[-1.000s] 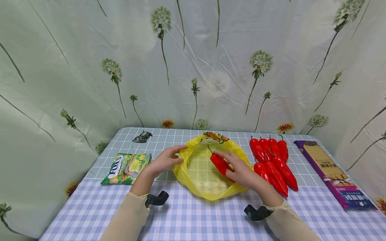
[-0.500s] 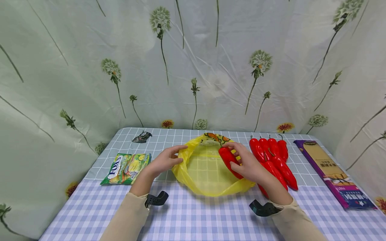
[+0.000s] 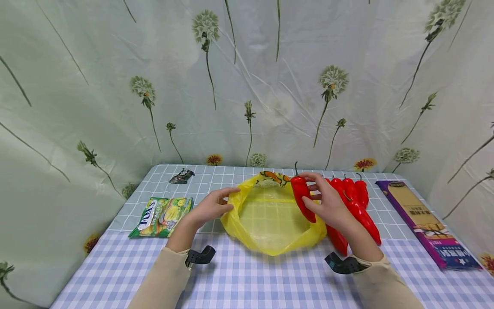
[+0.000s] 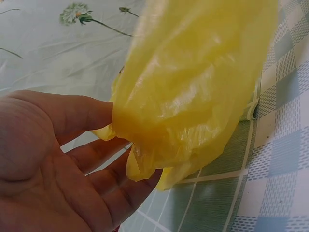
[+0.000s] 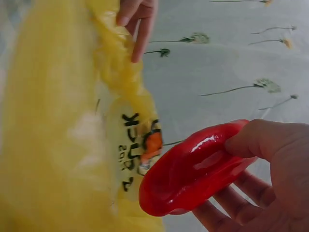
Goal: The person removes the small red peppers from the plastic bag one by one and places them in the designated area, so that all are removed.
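While I watch the head view, my right hand (image 3: 328,204) grips a red pepper (image 3: 302,198) at centre frame, stem up, fingers and thumb curled round it, just above the right rim of the yellow bag (image 3: 270,214). My left hand (image 3: 210,207) pinches the bag's left rim between thumb and fingers; the left wrist view confirms the plastic (image 4: 193,92) caught at the thumb.

Around: a row of loose red peppers (image 3: 353,201) lies on the bench (image 3: 247,279) right of the bag, partly screened by my right hand and wrist. At far right, a long purple packet (image 3: 424,223). At left of centre, a green Fox's sweets packet (image 3: 162,210); behind it, upper left of the bench, a small dark wrapper (image 3: 182,175). A floral curtain (image 3: 247,77) backs everything.

Hard to make out: the exact count of loose peppers, since my hand covers several. Printing on the purple packet is too small to read. The right wrist view shows the pepper (image 5: 193,169) in my palm, the bag's printed logo (image 5: 140,145) beside it, and the left hand's fingertips (image 5: 137,19) at upper left, cut off by the frame.

Container: the bag lies open on the bench, mouth up; I see only checked cloth through its bottom.
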The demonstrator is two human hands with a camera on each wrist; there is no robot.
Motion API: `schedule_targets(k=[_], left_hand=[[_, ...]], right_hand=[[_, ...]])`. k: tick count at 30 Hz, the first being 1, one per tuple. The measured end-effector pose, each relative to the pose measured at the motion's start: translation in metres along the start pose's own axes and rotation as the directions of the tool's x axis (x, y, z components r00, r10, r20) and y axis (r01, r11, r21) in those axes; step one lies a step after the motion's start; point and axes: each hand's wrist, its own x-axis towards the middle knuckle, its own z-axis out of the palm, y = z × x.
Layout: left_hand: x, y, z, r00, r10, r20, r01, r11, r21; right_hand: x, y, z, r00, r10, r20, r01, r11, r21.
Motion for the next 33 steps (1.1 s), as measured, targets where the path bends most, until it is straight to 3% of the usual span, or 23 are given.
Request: schedule_targets(k=[16,27,33], left_hand=[[0.000,-0.001,0.000,1.000,-0.017,0.005,0.017,1.000,0.004],[0.000,0.000,-0.001,1.000,-0.017,0.001,0.017,1.000,0.010],[-0.001,0.000,0.000,1.000,-0.012,0.000,0.012,1.000,0.011]], right_hand=[[-0.008,0.009,-0.060,0.997,0.062,-0.037,-0.061,0.998,0.019],[-0.016,0.030,-0.097,0.994,0.108,0.006,-0.104,0.972,-0.209],[-0.022,0.043,-0.112,0.977,0.199,0.072,-0.172,0.945,-0.278]])
